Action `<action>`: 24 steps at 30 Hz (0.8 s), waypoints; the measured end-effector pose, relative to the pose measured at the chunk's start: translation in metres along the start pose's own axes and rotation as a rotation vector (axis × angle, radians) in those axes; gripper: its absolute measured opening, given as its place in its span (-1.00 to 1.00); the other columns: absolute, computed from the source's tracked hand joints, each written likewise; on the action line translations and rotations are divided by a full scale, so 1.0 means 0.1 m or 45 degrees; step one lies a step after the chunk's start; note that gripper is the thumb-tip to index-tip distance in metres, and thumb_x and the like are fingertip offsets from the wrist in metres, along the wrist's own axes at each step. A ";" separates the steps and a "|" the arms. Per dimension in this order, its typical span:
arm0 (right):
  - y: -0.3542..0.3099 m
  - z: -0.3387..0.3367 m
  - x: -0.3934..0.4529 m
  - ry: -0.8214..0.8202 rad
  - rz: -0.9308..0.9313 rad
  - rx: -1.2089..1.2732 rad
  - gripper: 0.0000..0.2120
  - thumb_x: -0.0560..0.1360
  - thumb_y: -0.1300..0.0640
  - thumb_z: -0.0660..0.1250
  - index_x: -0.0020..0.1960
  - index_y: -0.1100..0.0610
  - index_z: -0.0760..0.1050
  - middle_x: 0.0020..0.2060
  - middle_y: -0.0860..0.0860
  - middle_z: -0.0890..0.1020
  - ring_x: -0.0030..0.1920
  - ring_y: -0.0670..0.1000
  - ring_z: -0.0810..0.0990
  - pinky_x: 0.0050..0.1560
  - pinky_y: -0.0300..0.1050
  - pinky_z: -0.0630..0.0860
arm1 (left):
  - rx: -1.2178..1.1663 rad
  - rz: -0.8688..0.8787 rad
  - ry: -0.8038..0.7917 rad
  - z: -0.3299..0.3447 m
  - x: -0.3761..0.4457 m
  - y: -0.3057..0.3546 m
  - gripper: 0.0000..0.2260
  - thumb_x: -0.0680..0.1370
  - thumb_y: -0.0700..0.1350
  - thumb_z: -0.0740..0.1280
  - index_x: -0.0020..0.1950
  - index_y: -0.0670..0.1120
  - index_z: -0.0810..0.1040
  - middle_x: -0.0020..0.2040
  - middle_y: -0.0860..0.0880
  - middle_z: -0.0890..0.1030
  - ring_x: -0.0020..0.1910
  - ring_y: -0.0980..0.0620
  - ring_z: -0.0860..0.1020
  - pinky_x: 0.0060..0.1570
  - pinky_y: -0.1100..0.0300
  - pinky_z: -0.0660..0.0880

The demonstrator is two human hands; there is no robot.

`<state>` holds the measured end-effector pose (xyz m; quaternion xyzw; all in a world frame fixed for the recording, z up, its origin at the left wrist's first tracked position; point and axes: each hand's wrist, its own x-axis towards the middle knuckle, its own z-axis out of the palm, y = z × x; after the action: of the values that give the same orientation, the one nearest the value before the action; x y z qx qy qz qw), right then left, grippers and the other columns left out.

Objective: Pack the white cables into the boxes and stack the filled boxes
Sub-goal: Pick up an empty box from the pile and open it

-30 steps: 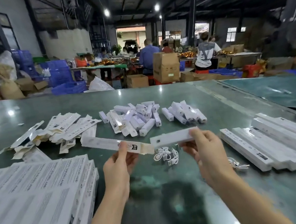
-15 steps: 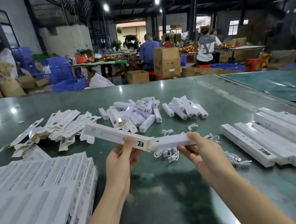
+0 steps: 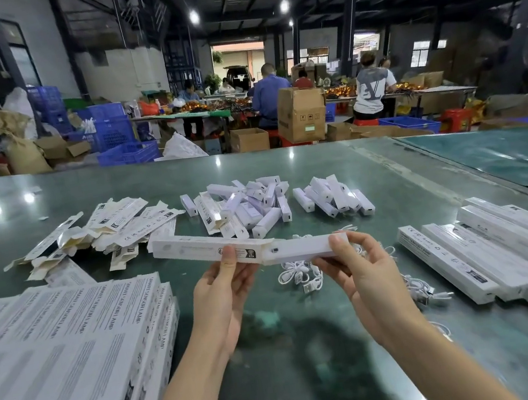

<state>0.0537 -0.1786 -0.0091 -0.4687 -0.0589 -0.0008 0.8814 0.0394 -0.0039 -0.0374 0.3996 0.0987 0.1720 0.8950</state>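
The left hand holds a long white box by its open end, thumb on top. The right hand grips a white bar — its tip sits in the box mouth. Both are up above the green table. White cables lie just under them. A big stack of boxes sits left, near the edge — more boxes right. Bare table lies between the arms.
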 end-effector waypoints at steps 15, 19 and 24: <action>0.04 -0.07 0.02 0.129 0.056 0.015 -0.72 0.31 0.09 0.45 -0.20 0.23 0.41 0.04 0.18 0.57 -0.25 -0.02 0.68 -0.18 -0.27 0.61 | 0.069 0.033 -0.029 0.02 -0.03 -0.01 -0.70 0.36 -0.03 0.41 0.02 -0.12 0.57 -0.18 -0.04 0.72 -0.24 0.09 0.69 -0.29 0.32 0.58; 0.08 -0.05 0.00 0.136 0.053 0.062 -0.77 0.40 0.18 0.43 -0.11 0.22 0.38 -0.21 0.10 0.63 -0.28 0.01 0.69 -0.19 -0.28 0.61 | 0.120 0.016 -0.123 0.06 -0.06 -0.05 -0.69 0.36 -0.05 0.42 0.03 -0.18 0.58 -0.12 -0.10 0.72 -0.19 0.02 0.70 -0.22 0.29 0.59; 0.16 -0.01 -0.03 0.166 -0.187 -0.347 -0.84 0.41 0.20 0.46 -0.16 0.25 0.51 -0.33 0.06 0.63 -0.32 -0.02 0.64 -0.25 -0.22 0.58 | 0.115 -0.129 -0.281 0.12 -0.11 -0.15 -0.67 0.37 -0.12 0.45 0.06 -0.26 0.59 -0.03 -0.23 0.70 -0.14 -0.08 0.71 -0.18 0.22 0.61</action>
<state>0.0516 -0.1705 -0.0237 -0.5774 -0.0351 -0.1036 0.8091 0.0365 -0.0257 -0.0401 0.4505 0.0275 0.0770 0.8890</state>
